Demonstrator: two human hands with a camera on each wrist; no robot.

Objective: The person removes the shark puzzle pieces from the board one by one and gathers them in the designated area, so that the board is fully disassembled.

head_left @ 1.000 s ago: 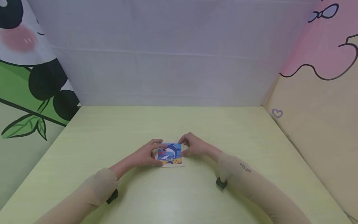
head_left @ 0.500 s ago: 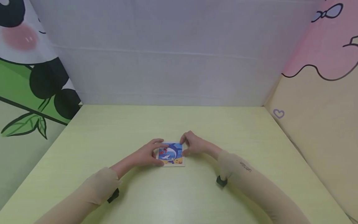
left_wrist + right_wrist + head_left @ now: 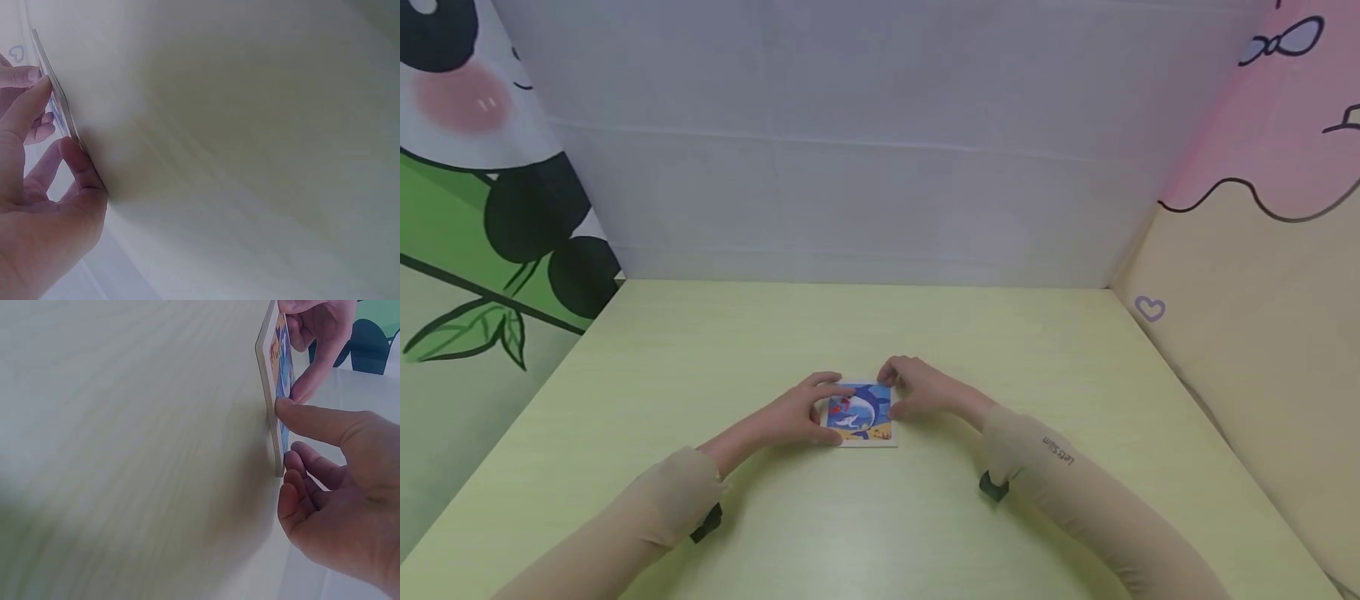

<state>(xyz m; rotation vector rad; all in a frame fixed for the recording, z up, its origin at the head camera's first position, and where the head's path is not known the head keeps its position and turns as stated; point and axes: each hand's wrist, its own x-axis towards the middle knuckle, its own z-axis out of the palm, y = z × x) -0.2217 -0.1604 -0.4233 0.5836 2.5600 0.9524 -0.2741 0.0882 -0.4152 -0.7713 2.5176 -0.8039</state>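
A small square puzzle board with a pale wooden frame and a blue shark picture (image 3: 859,416) lies flat on the pale yellow-green tabletop (image 3: 880,517), near the middle and close in front of the person. Both hands are on it. The left hand (image 3: 795,412) rests at the board's left edge, its fingers laid over the far left corner and its thumb at the near left corner; in the left wrist view the fingertips (image 3: 74,156) press against the thin edge of the board (image 3: 55,100). The right hand (image 3: 916,388) sits at the right edge, fingers loosely curled, with the thumb (image 3: 312,422) pressed onto the picture face and the other fingertips tucked at the near corner of the board (image 3: 272,394). Neither hand has lifted anything: the board is pinned between them, flat on the tabletop. Whether a single piece is pinched under the right fingers cannot be told from these views.

The step in hand looks like steadying the board and working at a piece near its upper right corner. The next move would seem to call for the left hand holding the frame down while the right fingertips act on that corner piece, with light pressure so that the thin board does not slide or tip.

Beige sleeves (image 3: 1075,492) cover both forearms, and printed cartoon panels (image 3: 490,250) wall in the tabletop.
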